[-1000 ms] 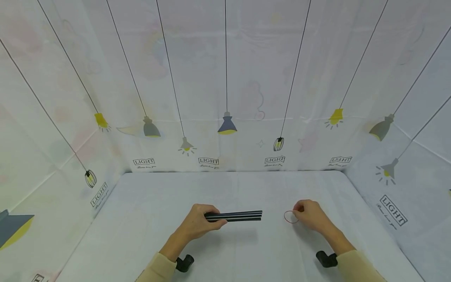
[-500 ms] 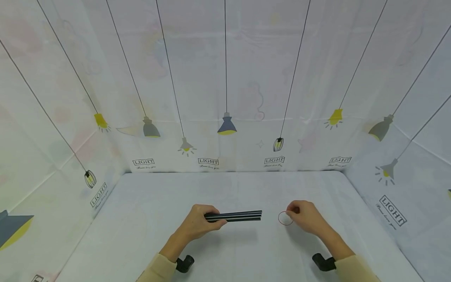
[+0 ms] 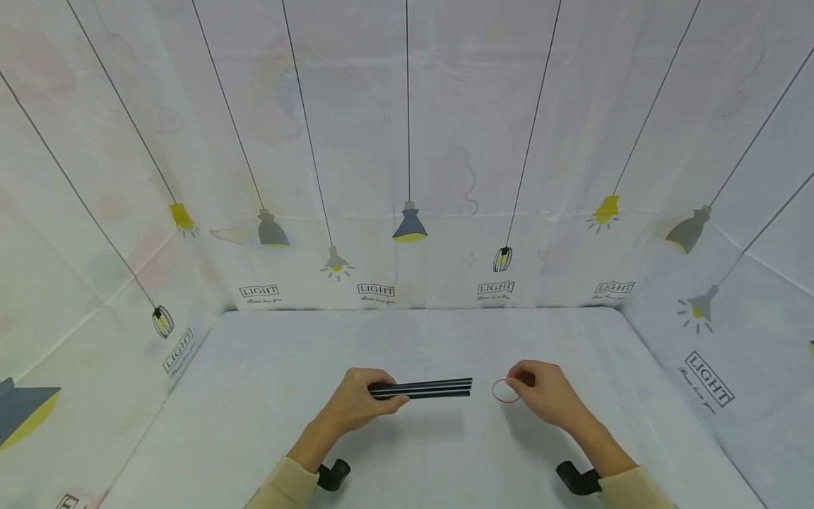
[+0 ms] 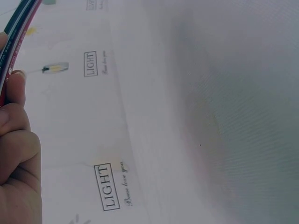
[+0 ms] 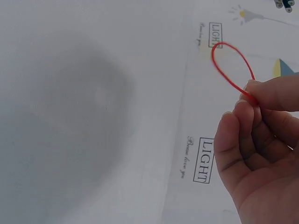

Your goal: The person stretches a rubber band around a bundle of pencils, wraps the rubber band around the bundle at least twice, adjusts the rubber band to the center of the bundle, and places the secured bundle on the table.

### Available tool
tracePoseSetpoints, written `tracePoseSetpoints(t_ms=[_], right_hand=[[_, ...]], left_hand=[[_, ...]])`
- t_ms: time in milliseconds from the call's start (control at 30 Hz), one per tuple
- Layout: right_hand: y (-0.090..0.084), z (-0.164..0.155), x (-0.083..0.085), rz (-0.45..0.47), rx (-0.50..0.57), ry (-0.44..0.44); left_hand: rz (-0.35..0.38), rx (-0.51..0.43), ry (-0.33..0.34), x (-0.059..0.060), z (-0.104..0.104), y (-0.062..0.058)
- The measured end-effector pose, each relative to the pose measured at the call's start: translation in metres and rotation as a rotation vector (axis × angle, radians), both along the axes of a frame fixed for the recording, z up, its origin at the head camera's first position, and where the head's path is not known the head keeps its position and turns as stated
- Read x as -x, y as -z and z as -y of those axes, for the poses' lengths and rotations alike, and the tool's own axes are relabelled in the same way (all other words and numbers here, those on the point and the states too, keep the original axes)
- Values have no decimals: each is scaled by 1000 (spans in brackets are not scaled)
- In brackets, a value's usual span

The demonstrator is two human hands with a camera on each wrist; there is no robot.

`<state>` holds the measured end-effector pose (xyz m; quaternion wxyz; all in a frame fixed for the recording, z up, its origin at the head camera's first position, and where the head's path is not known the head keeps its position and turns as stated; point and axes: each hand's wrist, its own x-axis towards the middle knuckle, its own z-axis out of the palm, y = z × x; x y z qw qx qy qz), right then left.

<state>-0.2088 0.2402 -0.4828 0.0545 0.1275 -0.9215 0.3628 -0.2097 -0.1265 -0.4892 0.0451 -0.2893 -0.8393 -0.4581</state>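
In the head view, my left hand (image 3: pixel 359 403) grips a bundle of several dark pencils (image 3: pixel 439 388) at one end, thumb on the near side. The pencils lie level and point right, above the white table. At the left wrist view's edge, the pencils (image 4: pixel 17 39) show dark green and red barrels with small print. My right hand (image 3: pixel 548 393) pinches a thin red rubber band (image 5: pixel 232 83) between thumb and fingertips. The band hangs as an open loop, a short gap right of the pencils' free ends. Those pencil ends (image 5: pixel 286 5) show at the right wrist view's top corner.
The white-covered table (image 3: pixel 254 367) has wall sheets (image 3: pixel 445 141) behind it and at both sides, printed with hanging lamps and the word LIGHT. Black angled wrist mounts (image 3: pixel 333 475) sit at each wrist near the sleeves.
My right hand has moved left with the rubber band, bringing the loop closer to the pencils' free ends. The left hand and the pencils stay almost still.
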Motion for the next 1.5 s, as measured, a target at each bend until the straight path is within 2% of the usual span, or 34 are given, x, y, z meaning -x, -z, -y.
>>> tracePoseSetpoints(t_ms=[433, 700, 1033, 1300, 1500], right_hand=[[-9, 17, -8, -28, 39, -66], [-14, 23, -14, -125, 95, -175], [-19, 29, -16, -287, 105, -266], [-23, 37, -15, -345, 113, -309], [-24, 41, -13, -354, 122, -308]], left_hand=[[0, 4, -2, 0, 0, 1], [-10, 8, -2, 1, 0, 2], [-24, 12, 0, 1, 0, 2], [-25, 18, -1, 1, 0, 3], [-23, 17, 4, 0, -1, 3]])
